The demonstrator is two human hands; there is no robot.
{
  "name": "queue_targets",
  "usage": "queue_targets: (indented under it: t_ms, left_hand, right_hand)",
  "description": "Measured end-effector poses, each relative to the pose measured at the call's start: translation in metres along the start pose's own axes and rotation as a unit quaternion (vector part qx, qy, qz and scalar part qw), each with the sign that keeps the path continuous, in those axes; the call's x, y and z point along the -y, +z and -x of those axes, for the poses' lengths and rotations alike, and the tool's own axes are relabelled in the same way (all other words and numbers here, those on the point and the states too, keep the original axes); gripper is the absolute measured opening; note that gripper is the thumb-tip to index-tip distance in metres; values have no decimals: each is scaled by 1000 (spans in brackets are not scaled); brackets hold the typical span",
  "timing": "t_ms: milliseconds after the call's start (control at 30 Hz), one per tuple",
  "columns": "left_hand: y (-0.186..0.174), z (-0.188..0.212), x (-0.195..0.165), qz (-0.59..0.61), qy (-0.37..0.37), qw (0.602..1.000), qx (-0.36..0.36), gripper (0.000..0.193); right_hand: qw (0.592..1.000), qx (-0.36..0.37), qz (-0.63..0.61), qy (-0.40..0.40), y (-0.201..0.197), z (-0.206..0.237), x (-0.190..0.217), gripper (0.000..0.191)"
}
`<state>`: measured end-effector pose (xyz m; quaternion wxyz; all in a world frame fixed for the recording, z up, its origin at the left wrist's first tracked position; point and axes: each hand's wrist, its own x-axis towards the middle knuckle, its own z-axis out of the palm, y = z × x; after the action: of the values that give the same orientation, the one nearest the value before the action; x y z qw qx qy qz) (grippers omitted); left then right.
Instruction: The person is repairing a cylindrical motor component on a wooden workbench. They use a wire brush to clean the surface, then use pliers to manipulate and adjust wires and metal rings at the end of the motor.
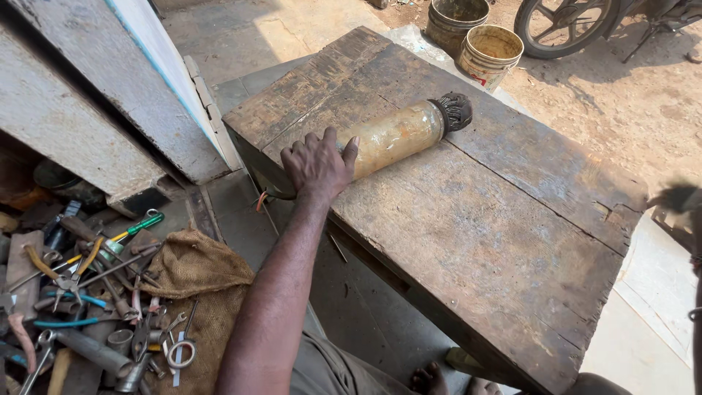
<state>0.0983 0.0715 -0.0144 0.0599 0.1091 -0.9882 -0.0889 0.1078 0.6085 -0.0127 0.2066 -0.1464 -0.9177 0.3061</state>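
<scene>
A greasy yellowish cylinder (398,135) with a black, ribbed, gear-like end (455,111) lies across a worn wooden bench (497,241). My left hand (316,164) lies over the cylinder's near end at the bench's left edge. Its fingers curl around the cylinder and the thumb presses on the top. A blurred dark shape at the right edge (680,199) may be my right hand. Its fingers cannot be made out.
A heap of hand tools (88,292), among them pliers, screwdrivers and spanners, lies at lower left beside a burlap sack (201,281). Two buckets (491,51) and a motorcycle wheel (567,25) stand on the dirt beyond the bench. A weathered door (110,102) leans at left. Bare toes (431,380) show below.
</scene>
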Motion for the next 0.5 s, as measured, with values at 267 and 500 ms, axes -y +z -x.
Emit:
queue_targets:
  t_ms: [267,500]
  left_hand:
    - [8,46,-9,-54,57,994,-75,78]
    - [-6,59,11,-18,157,986,-46,82]
  right_hand:
    - [936,154,174,-264,104,157,157,24]
    - [832,310,-171,-427,138,275,220,31]
